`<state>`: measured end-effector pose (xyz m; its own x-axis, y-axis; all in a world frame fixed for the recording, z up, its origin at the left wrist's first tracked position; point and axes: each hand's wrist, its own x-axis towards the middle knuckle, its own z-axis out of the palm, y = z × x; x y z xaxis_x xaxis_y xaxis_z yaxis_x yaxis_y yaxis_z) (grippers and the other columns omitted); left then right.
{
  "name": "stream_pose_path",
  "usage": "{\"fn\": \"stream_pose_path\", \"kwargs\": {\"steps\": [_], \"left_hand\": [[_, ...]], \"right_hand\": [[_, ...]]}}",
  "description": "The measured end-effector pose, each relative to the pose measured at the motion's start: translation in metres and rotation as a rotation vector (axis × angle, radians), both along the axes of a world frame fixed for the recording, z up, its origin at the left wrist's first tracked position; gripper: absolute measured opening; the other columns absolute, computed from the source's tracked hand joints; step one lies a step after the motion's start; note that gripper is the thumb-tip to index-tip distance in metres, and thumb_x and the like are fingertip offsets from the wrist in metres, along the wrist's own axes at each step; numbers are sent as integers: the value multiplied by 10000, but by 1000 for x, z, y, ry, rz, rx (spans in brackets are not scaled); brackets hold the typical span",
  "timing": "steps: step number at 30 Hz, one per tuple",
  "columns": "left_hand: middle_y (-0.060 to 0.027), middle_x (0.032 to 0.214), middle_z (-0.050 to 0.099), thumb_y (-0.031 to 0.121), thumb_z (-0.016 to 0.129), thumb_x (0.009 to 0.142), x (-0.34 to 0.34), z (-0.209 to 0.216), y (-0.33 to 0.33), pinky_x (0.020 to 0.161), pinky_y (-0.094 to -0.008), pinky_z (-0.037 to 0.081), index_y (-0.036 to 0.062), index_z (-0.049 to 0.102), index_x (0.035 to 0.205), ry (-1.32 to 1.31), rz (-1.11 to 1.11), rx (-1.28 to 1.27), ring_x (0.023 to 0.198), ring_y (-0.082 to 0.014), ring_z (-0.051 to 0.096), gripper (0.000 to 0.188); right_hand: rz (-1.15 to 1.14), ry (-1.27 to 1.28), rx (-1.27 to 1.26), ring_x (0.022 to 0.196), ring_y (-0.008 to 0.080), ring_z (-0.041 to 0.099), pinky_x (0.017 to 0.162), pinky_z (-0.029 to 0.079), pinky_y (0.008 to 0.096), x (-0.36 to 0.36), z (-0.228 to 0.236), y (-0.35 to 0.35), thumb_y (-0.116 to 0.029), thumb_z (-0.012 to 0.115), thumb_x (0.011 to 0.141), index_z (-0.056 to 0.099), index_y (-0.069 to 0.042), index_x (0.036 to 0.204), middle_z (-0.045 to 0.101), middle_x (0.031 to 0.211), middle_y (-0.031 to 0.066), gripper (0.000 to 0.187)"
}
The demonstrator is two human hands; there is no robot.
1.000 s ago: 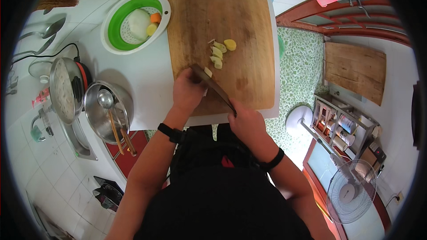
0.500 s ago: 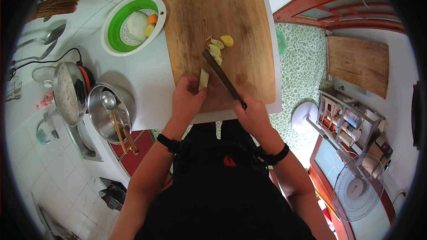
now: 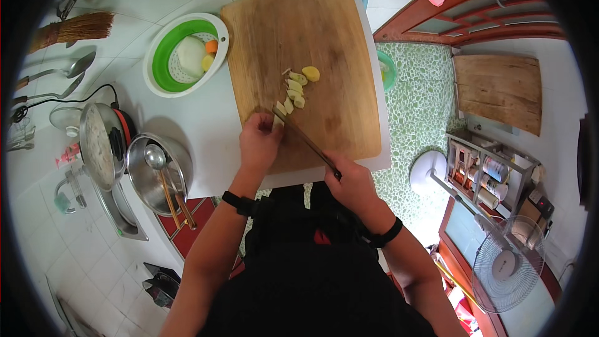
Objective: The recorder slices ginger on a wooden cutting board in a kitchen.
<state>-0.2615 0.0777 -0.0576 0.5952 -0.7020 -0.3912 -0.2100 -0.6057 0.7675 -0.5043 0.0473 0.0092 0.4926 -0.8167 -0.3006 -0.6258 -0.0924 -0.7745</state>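
With its fingers curled, my left hand [image 3: 259,140] steadies a short pale vegetable stalk [image 3: 278,121] against the wooden cutting board [image 3: 324,25]. My right hand [image 3: 350,182] grips a knife [image 3: 307,141] by its handle. The blade's tip lies across the stalk, beside the left fingertips. Just beyond the blade, several slanted pale slices [image 3: 294,87] lie in a loose line. A yellow lump [image 3: 311,73], its kind unclear, sits at their far right end. The stalk's near end is hidden by my left hand.
A green and white colander [image 3: 150,65] with a white vegetable and orange and yellow pieces stands left of the board. Nearer are a steel bowl [image 3: 181,162] with a ladle [image 3: 155,157] and an electric pan [image 3: 97,143]. A standing fan [image 3: 506,265] is at the right.
The knife has come nearer and left onto the stalk, and more slices lie beyond it. The held stalk is shorter. My left hand still holds it; the view has shifted slightly.
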Motion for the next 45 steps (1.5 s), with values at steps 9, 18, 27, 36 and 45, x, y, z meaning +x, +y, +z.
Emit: {"fn": "stream_pose_path", "kwargs": {"steps": [9, 18, 27, 36, 45], "left_hand": [[-75, 797, 668, 84, 796, 854, -5, 0, -15, 664, -330, 534, 10, 644, 969, 2, 17, -34, 716, -165, 639, 204], [-42, 790, 675, 45, 743, 903, -7, 6, -23, 612, -305, 514, 29, 649, 1003, 180, 74, -73, 678, -130, 629, 138], [-130, 904, 731, -24, 692, 857, -7, 6, -27, 753, -350, 546, 10, 660, 1064, -71, -24, -196, 830, -267, 715, 212], [-127, 902, 747, 7, 701, 859, -3, 16, -34, 782, -360, 554, 27, 696, 1023, -126, -74, -167, 866, -274, 735, 165], [-131, 834, 702, 88, 775, 821, 1, 10, -36, 724, -392, 548, 15, 645, 964, 18, 5, 24, 775, -280, 695, 206]], "right_hand": [[-24, -23, -47, 787, 393, 725, 709, 587, 477, -2, -1, 3, -159, 693, 899, 695, -86, 1261, 739, 885, 198, 369], [-18, 1, -80, 789, 386, 722, 705, 585, 473, 2, 5, -2, -166, 691, 896, 688, -89, 1264, 735, 889, 191, 376], [56, 104, -90, 762, 373, 712, 690, 583, 478, 16, 18, -3, -195, 671, 911, 654, -100, 1313, 732, 912, 151, 413], [77, 219, -30, 804, 401, 713, 718, 584, 507, 26, 28, -5, -211, 656, 922, 623, -104, 1352, 733, 1016, 163, 444], [96, 368, 168, 921, 454, 707, 818, 565, 556, 48, 21, -25, -253, 611, 959, 626, -113, 1322, 735, 991, 232, 390]]}}
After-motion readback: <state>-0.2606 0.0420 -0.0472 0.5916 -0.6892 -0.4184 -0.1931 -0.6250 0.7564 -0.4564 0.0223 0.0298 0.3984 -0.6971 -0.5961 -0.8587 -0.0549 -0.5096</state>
